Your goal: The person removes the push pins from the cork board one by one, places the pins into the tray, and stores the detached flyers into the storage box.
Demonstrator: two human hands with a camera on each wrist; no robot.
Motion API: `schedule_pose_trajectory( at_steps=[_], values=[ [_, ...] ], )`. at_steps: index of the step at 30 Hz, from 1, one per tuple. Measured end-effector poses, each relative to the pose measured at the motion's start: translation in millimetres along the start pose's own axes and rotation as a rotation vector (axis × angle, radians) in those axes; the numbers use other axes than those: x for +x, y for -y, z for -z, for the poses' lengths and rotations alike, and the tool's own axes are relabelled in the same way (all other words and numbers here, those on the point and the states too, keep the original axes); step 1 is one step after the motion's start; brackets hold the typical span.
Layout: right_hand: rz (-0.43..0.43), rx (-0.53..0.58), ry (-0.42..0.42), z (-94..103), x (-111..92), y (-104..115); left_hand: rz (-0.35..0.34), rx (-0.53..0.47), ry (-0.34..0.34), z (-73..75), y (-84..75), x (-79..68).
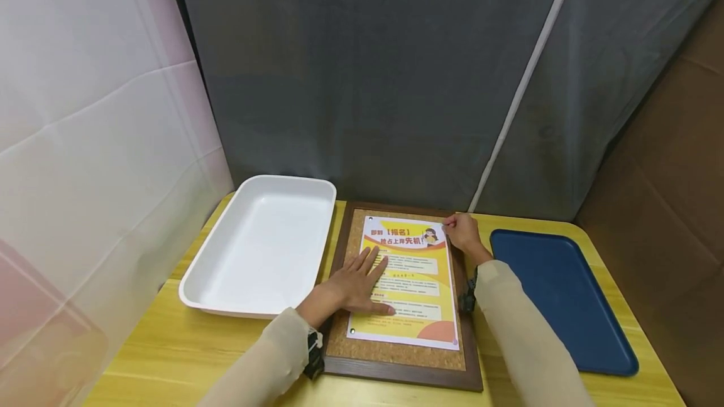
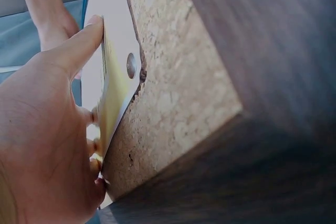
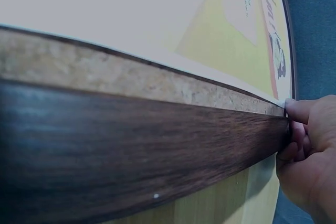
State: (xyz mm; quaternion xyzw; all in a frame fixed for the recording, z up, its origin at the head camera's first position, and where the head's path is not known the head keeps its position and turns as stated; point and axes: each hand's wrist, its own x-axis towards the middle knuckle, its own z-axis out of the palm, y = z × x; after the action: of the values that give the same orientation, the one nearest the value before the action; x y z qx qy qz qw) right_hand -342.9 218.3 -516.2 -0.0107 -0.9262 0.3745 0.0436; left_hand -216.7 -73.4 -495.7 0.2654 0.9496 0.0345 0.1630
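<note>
A yellow and white printed poster [image 1: 404, 281] lies on a cork board [image 1: 396, 355] with a dark brown wooden frame [image 1: 407, 374]. My left hand [image 1: 356, 284] rests spread on the poster's left side, its fingers apart. The fingers of my right hand [image 1: 465, 233] are curled and pinch at the top right corner of the poster; whether a tack is between them is hidden. A round silver thumbtack [image 2: 131, 65] is in one corner in the left wrist view. In the head view, small dark tacks mark the top left and bottom left corners, and a pinkish dot the bottom right.
To the left of the board stands a deep white tray [image 1: 254, 256]. On the right lies a shallow navy blue tray [image 1: 560, 300]. The board sits on a yellow wood-grain table [image 1: 153, 357], with a grey curtain [image 1: 362, 80] behind it.
</note>
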Motion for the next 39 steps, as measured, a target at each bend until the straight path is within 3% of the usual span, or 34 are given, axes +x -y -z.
schedule_pose_trajectory(
  at_steps=[14, 24, 39],
  values=[
    [-0.048, 0.007, 0.096, 2.2, 0.5, 4.1, 0.011, 0.007, 0.016, -0.1, -0.9, 0.5],
    [-0.010, 0.008, 0.077, 1.9, -1.1, 2.1, 0.008, 0.011, 0.018, -0.9, -1.9, 1.0],
    [-0.029, 0.022, 0.079, 3.5, -1.7, -1.5, 0.002, 0.012, 0.015, -0.7, -3.6, 0.8]
  ],
)
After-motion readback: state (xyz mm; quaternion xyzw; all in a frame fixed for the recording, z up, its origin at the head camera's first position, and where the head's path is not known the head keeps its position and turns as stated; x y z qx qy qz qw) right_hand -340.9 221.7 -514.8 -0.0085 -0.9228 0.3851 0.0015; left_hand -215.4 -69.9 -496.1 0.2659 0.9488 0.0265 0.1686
